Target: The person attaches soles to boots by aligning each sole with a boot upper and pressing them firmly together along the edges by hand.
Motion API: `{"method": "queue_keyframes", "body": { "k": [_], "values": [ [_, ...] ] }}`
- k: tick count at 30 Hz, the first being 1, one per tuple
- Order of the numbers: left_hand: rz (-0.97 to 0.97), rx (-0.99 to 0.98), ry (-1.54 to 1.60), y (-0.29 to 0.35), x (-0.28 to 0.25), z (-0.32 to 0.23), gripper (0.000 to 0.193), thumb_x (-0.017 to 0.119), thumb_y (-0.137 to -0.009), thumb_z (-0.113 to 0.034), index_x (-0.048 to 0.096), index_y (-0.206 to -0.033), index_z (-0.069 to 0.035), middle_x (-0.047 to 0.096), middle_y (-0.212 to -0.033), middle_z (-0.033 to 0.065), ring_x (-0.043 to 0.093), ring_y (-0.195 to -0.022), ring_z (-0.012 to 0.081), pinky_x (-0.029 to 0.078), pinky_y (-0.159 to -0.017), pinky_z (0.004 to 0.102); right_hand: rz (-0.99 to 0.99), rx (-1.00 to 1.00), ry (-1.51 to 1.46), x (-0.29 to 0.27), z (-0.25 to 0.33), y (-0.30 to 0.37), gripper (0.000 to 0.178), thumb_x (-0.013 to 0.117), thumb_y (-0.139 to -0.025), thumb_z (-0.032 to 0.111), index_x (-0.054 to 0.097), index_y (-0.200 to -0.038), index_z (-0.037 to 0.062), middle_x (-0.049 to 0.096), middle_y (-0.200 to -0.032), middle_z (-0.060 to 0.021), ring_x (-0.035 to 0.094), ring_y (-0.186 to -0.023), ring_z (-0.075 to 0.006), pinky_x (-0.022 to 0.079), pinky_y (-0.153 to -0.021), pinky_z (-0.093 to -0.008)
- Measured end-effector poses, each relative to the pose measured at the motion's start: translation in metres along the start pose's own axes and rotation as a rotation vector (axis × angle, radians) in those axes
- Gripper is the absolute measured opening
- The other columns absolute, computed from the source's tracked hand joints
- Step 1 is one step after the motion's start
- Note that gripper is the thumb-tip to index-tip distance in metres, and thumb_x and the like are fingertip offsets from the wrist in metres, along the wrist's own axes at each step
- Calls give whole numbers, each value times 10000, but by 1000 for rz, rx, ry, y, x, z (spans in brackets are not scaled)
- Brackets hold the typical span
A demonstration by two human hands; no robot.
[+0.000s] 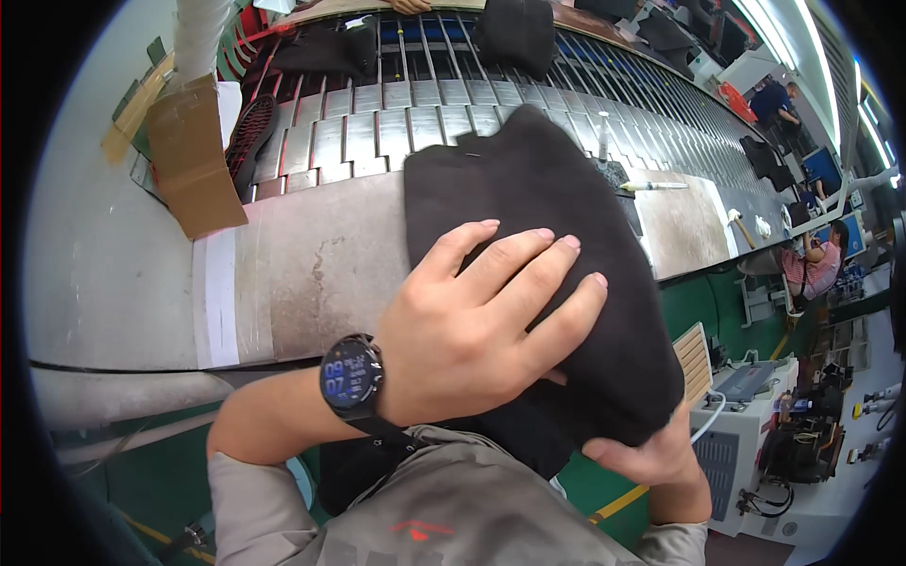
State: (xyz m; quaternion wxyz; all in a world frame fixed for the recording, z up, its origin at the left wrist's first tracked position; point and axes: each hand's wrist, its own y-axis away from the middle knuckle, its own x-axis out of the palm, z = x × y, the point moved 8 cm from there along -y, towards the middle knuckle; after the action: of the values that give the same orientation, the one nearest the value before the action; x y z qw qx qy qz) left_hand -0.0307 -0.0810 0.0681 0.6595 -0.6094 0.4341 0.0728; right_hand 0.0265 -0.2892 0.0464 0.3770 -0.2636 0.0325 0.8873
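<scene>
Black fabric piece (623, 330) | matte, rounded corners | left hand (481, 325) spread on top | right hand (651, 453) gripping lower corner

Bright indoor light; ceiling tube lights (828, 74) glare upper right; metal slats (360, 137) shiny; fisheye-bent edges, black rim.

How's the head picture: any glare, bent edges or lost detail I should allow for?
Head view: ceiling lights glare white at upper right, their lines bending near the dark rim; metal slats show pale shine; the black cloth is so dark that little surface detail shows; the left hand on it looks fairly clear.
</scene>
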Motion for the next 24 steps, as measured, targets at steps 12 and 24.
{"method": "queue_keyframes", "body": {
  "k": [12,24],
  "values": [
    [-2,-737,202,162,26,98,785,917,-787,-171,568,-1456,44,571,-1526,273,562,-1397,451,479,-1150,518,-94,105,24,-17,65,-123,479,807,-872,82,706,-1295,-119,787,-1185,-144,738,-1030,-187,584,-938,-336],
    [204,-704,125,187,30,102,619,896,-826,-308,680,-1302,24,648,-1440,188,587,-1368,375,438,-1151,508,-531,-164,253,0,-81,-407,400,825,-844,196,781,-1187,-5,825,-1066,-169,788,-981,-292,576,-929,-395]
  ]
}}
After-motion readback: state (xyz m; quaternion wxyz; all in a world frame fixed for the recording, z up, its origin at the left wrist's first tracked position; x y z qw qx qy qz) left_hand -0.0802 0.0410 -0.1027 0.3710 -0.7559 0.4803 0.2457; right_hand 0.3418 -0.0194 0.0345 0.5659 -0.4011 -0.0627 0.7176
